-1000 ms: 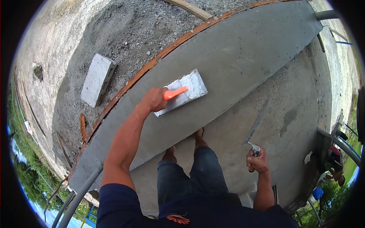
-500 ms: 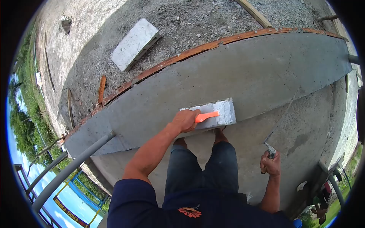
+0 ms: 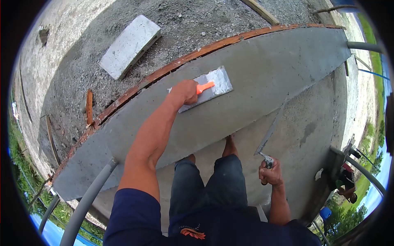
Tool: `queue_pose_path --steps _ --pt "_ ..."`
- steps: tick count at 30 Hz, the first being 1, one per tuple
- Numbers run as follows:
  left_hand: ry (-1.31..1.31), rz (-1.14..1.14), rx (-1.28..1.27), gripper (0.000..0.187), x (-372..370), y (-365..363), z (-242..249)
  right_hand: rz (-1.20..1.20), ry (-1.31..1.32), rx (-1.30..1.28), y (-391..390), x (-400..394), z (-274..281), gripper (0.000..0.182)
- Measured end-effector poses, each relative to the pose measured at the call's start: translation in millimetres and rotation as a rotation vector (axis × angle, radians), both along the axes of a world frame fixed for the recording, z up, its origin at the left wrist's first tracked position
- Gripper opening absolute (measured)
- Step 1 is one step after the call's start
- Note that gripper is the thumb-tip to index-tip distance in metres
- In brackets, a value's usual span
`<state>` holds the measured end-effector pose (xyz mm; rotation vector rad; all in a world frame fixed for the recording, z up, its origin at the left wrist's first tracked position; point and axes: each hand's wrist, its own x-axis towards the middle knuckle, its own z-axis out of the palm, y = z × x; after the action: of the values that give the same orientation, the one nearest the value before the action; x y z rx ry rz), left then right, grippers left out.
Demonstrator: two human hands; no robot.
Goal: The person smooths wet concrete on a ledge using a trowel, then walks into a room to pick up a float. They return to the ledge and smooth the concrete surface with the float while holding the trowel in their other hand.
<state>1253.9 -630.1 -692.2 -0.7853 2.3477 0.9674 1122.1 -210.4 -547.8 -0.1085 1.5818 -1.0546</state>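
My left hand (image 3: 187, 91) is wrapped round the orange handle of a flat rectangular float (image 3: 221, 80), whose top carries whitish smears. The float lies on the smooth grey wet concrete strip (image 3: 254, 74), near its wooden edge board (image 3: 205, 49). Low on the right, my right hand (image 3: 271, 172) grips a trowel (image 3: 272, 133) by its handle. The long, narrow trowel blade points up and away, over the lower slab and towards the strip's near edge.
A pale concrete block (image 3: 130, 46) rests on the gravel past the board. Grey pipes (image 3: 89, 201) stand at the left and right (image 3: 363, 46). A wooden stake (image 3: 89, 107) is at the left. Another person (image 3: 347, 184) is at the far right.
My left hand has moved the float away from my legs, up towards the edge board. My right hand still holds the trowel, whose blade now shows broader. The whole view has shifted and turned slightly.
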Motion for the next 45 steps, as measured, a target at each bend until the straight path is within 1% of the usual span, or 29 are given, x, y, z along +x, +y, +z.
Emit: queue_pose_path --steps 2,4,5,7,9,10,12,15,17,18,19,20,21,24,25,26,27,29,30,33,35,36,37,38,40,43,45 --pt "0.029 -0.098 0.067 0.026 -12.4 51.5 -8.2 -0.072 -0.010 -0.018 0.0 27.3 2.6 0.020" --pt "0.003 -0.195 0.059 0.028 -11.4 77.8 4.2 -0.103 -0.001 -0.003 3.5 47.4 14.4 0.020" --pt "0.006 -0.143 0.039 0.026 0.4 79.3 14.7 -0.114 -0.012 -0.011 6.9 54.2 22.6 0.020" --pt "-0.014 -0.033 -0.007 0.024 41.9 59.5 33.6 -0.108 -0.014 -0.004 13.4 60.7 34.4 0.021" --pt "-0.009 0.133 -0.107 0.021 92.1 16.2 46.6 -0.117 -0.028 0.007 17.5 65.5 36.1 0.021" --pt "-0.014 0.180 -0.150 0.021 115.6 -10.5 39.4 -0.130 -0.043 -0.003 19.1 69.9 31.2 0.021" --pt "-0.071 0.181 -0.189 0.021 138.3 -51.8 27.7 -0.147 -0.060 -0.017 22.8 74.4 20.2 0.020" --pt "0.016 0.125 -0.070 0.023 115.3 -29.3 1.4 -0.135 -0.074 -0.007 21.8 85.2 11.0 0.020" --pt "0.041 0.065 0.020 0.024 88.9 14.2 -1.5 -0.135 -0.088 -0.013 21.0 90.7 6.5 0.019" --pt "0.040 -0.011 0.058 0.024 78.0 37.3 4.6 -0.131 -0.093 -0.023 18.3 93.1 7.4 0.019" --pt "0.025 -0.063 0.102 0.025 72.5 56.0 9.3 -0.109 -0.067 -0.007 14.4 92.1 11.9 0.019" --pt "0.066 -0.076 0.106 0.025 76.4 71.8 11.6 -0.084 -0.048 0.010 11.6 89.8 18.5 0.019" --pt "0.093 -0.079 0.113 0.025 90.0 79.5 14.4 -0.050 -0.041 0.030 9.9 87.5 24.6 0.018" --pt "0.013 0.155 0.038 0.023 166.3 53.8 49.4 -0.020 -0.036 -0.057 12.2 76.5 31.4 0.018" --pt "0.046 0.192 -0.085 0.019 207.1 38.2 39.0 -0.020 -0.038 -0.059 8.9 77.6 29.7 0.021" --pt "-0.083 0.216 -0.151 0.017 239.6 15.9 42.9 -0.028 -0.028 -0.060 6.8 77.5 28.2 0.024" --pt "-0.084 0.216 -0.222 0.018 279.2 -5.6 31.6 -0.040 -0.009 -0.058 6.2 76.4 26.5 0.028" --pt "-0.164 0.207 -0.258 0.018 327.6 -47.2 26.1 0.005 -0.019 -0.050 3.8 76.2 20.7 0.027" --pt "-0.202 0.187 -0.256 0.018 336.4 -57.2 22.1 0.026 -0.024 -0.043 3.4 77.8 17.4 0.027" --pt "-0.107 0.331 -0.122 0.020 305.9 -28.3 -2.5 0.061 -0.076 -0.012 6.0 83.1 10.7 0.020" --pt "-0.105 0.255 -0.007 0.022 263.3 13.3 7.7 0.055 -0.089 -0.020 4.8 89.1 -0.1 0.021" --pt "-0.047 0.193 0.023 0.023 245.3 35.5 9.9 0.058 -0.101 -0.031 1.9 92.7 -0.9 0.021" --pt "-0.063 0.156 0.032 0.027 231.0 55.2 12.8 0.070 -0.077 -0.050 -7.0 94.3 0.9 0.023" --pt "-0.026 0.142 0.082 0.031 224.0 70.7 16.5 0.088 -0.058 -0.067 -15.9 95.2 4.7 0.025" --pt "-0.021 0.231 0.136 0.030 234.3 95.2 28.0 0.130 -0.047 -0.084 -24.3 94.3 17.9 0.028" --pt "0.061 0.978 0.029 0.028 297.7 132.0 53.5 0.167 -0.038 -0.129 -33.4 83.7 26.0 0.028" --pt "0.086 1.427 -0.052 0.025 350.3 147.5 33.4 0.187 -0.059 -0.118 -36.2 78.3 19.8 0.026"
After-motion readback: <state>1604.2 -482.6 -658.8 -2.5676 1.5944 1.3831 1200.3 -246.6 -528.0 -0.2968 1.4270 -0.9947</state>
